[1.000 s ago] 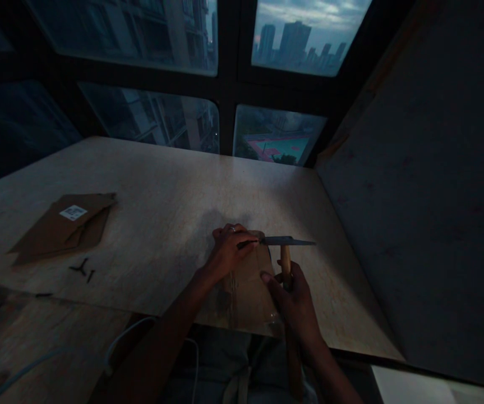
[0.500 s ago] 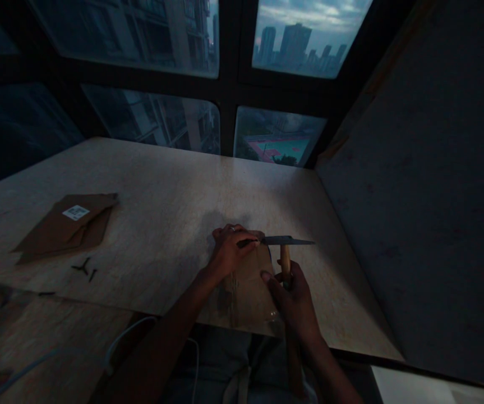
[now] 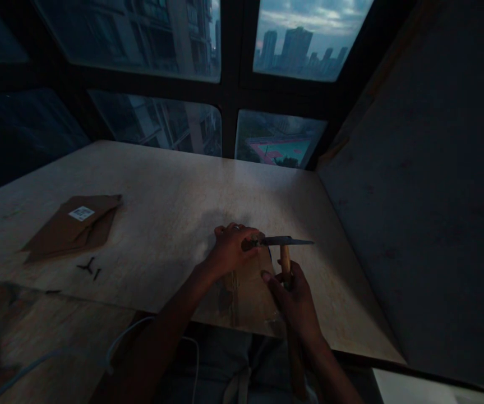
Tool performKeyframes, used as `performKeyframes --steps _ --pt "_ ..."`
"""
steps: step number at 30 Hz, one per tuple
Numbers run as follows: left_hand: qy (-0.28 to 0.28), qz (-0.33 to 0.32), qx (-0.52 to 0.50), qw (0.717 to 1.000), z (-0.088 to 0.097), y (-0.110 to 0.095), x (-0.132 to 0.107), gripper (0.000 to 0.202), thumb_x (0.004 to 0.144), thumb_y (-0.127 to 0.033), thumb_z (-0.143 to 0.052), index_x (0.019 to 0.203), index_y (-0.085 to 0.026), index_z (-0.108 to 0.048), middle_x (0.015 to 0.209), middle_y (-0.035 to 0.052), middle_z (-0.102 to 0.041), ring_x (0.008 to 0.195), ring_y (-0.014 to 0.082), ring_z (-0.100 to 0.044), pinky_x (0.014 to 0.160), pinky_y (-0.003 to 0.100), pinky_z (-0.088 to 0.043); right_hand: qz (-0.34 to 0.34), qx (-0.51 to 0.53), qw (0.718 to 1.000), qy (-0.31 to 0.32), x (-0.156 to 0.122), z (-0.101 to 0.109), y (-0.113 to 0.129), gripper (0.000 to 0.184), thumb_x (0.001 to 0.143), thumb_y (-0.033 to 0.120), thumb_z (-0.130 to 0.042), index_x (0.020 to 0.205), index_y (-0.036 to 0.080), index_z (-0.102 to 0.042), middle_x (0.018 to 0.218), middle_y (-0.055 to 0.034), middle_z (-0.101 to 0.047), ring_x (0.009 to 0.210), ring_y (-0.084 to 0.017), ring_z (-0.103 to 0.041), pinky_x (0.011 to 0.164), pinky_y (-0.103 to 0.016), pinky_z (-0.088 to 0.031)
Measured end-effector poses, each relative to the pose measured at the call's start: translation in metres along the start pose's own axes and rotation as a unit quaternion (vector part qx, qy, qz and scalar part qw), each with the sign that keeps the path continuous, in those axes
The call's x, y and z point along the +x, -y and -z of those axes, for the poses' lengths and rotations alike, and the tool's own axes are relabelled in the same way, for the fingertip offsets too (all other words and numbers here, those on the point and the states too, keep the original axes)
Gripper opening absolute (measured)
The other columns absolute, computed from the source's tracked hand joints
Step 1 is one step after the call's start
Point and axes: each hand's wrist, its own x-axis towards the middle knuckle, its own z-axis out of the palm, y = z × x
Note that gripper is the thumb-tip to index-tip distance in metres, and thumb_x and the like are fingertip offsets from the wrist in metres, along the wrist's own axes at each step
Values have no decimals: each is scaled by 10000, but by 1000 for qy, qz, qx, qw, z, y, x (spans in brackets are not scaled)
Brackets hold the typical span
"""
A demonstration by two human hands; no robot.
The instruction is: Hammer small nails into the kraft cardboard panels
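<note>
My right hand [image 3: 294, 292] is wrapped round the wooden handle of a hammer [image 3: 285, 264], whose long, dark metal head lies crosswise above the fist. The head's left end is close to the fingertips of my left hand [image 3: 231, 247]. Those fingers are curled together at the far end of a brown cardboard piece [image 3: 252, 292], with something small and dark between them that is too dim to name. The cardboard lies under both hands at the front edge of the table, its surface creased and partly shiny like tape.
To the left lies a stack of flat cardboard [image 3: 71, 224] with a white label. Nearby on the pale tabletop [image 3: 174, 196] are a dark three-armed piece [image 3: 87, 266] and a small dark screw-like piece [image 3: 97, 274]. A white cable [image 3: 119, 339] hangs at the front. Windows and a grey wall [image 3: 431, 196] border the table.
My left hand has rolled slightly, and its fingertips have shifted at the cardboard's far end. The hammer and right hand are almost unmoved. The view has shifted a little.
</note>
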Motion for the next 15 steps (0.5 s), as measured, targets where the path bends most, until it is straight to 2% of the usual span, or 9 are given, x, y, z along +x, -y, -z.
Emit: performKeyframes --steps 5,11,15 --pt "22 -50 63 997 -2 -4 12 193 859 -385 -690 1027 -301 -738 971 37 -720 1045 273 -574 902 450 -285 2 13 1000 15 1 1 0 427 807 573 -669 1003 218 -537 770 7 -586 679 -202 -584 565 -287 -437" --pt "5 -43 37 998 -9 -3 14 154 886 -338 -676 1019 -294 -741 1005 19 -741 1049 236 -596 917 438 -275 7 20 1000 19 3 0 -4 476 811 570 -662 1089 204 -537 806 -5 -597 717 -216 -611 579 -295 -456" --pt "-4 -52 22 998 -9 -1 12 142 912 -328 -644 1003 -291 -746 1019 18 -755 1032 215 -615 951 453 -268 10 22 1000 13 4 0 -3 464 809 556 -664 1082 198 -552 787 -6 -608 706 -211 -613 587 -299 -468"
